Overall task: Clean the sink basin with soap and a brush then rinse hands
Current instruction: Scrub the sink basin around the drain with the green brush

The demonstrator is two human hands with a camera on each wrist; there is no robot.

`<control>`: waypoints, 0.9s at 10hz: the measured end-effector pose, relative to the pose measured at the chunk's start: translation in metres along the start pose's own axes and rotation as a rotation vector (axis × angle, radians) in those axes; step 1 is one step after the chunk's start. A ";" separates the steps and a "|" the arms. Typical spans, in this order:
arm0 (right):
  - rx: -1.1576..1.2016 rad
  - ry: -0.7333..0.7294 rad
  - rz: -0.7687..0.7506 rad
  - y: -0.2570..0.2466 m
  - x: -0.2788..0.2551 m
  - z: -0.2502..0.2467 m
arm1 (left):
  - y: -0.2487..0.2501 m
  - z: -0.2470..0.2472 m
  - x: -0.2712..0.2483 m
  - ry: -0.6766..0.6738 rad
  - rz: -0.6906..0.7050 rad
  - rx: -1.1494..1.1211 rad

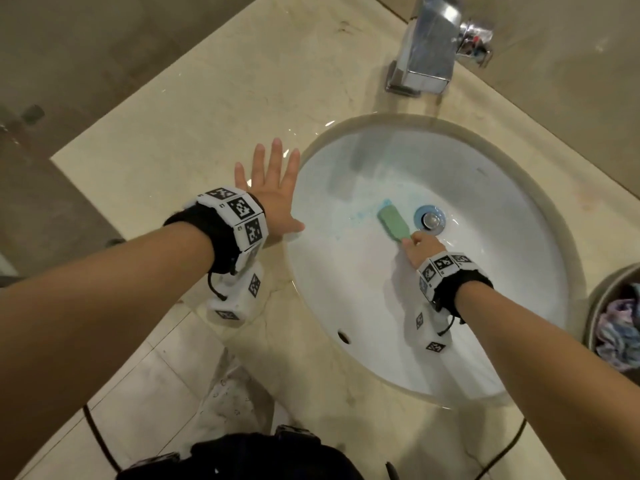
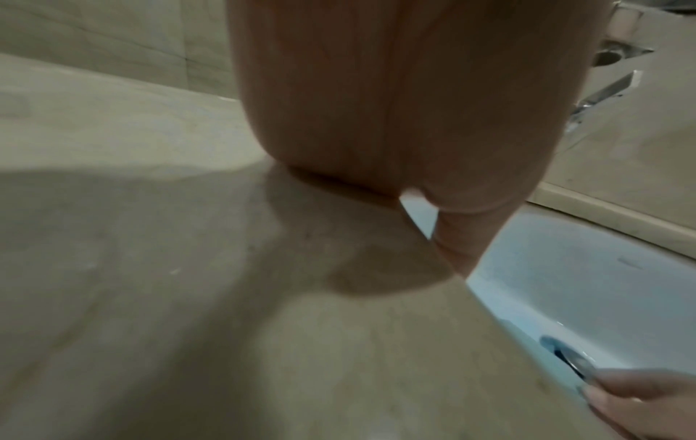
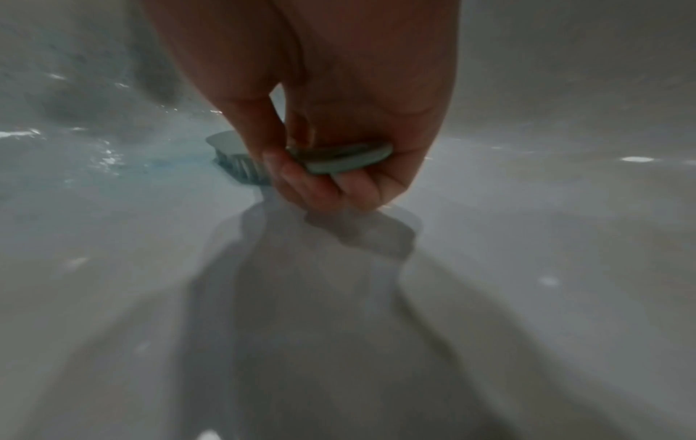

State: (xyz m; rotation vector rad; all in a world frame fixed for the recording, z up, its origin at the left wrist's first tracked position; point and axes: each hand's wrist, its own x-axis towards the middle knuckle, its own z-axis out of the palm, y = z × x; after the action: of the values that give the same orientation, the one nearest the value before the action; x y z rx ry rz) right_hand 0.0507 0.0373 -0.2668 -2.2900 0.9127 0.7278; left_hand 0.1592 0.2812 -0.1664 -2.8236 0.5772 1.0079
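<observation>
Down in the sink basin (image 1: 381, 323), the right hand (image 1: 417, 249) has its grip curled round the tail end of the green brush (image 1: 393, 223); fingers underneath, thumb side on top, as the right wrist view shows, with the bristles down on the porcelain. The brush head sits on the basin floor just left of the drain (image 1: 430, 219), working a patch of blue soap (image 1: 363, 214) smeared away to its left. So this looks like mid-scrub, with most of the bowl not yet showing any lather.

Across to the left hand (image 1: 268, 195): grip wide open, fingers spread flat, palm pressed on the counter (image 1: 173, 133) right at the basin's rim, thumb reaching to the edge. It holds nothing; it seems to be bracing.

Risks? That hold is right at the brush's end, and with wet soap about, the handle could slip or twist out under pressure. The counter glints wet near the rim, so the bracing palm could slide. And soap may run into the drain before it is spread round.

Further back, the chrome faucet (image 1: 427, 46) stands off, no water running. At the right edge, a bowl (image 1: 594, 299) holds crumpled cloth.

Writing? Only black-and-white square markers on the wristbands (image 1: 242, 216); no brand or label is readable.
</observation>
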 end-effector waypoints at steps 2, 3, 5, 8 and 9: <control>0.027 -0.136 -0.122 -0.043 -0.004 0.036 | 0.002 -0.002 0.000 -0.012 -0.014 0.008; -0.046 -0.177 -0.157 -0.035 -0.010 0.036 | 0.003 -0.003 0.000 -0.010 -0.016 0.012; -0.113 -0.075 -0.075 0.004 0.001 0.005 | 0.003 -0.001 -0.001 -0.004 -0.018 0.004; -0.078 -0.143 -0.140 -0.052 -0.003 0.039 | 0.004 -0.003 0.001 -0.020 -0.028 0.009; -0.170 -0.212 -0.198 -0.051 -0.010 0.044 | 0.004 -0.003 0.001 -0.023 -0.029 0.006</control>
State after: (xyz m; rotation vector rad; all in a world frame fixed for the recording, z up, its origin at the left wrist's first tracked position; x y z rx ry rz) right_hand 0.0693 0.1020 -0.2757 -2.3506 0.5372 0.9685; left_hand 0.1605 0.2766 -0.1647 -2.8029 0.5339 1.0307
